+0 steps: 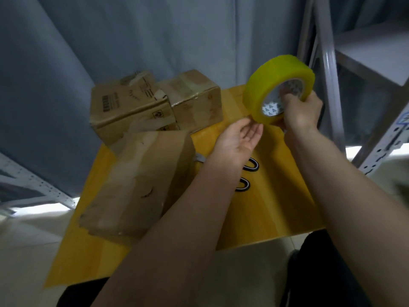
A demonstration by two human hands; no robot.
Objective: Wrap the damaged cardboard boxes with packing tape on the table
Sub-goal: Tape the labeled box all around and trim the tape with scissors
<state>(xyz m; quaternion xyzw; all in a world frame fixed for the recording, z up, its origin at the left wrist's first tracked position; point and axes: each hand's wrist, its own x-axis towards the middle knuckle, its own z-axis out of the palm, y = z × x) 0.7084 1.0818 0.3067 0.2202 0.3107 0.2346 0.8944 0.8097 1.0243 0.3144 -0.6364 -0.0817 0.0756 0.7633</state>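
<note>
Right hand grips tape roll through its core, raised above yellow table; left hand open-palmed, fingertips at roll's lower edge; three cardboard boxes lie well left.

A yellow wooden table is seen under both hands. Three worn cardboard boxes are placed on it. The nearest box lies left of the left forearm. Two more boxes, one printed and one plain, are set side by side beyond the left hand. Black-handled scissors are partly covered by the left wrist.
</note>
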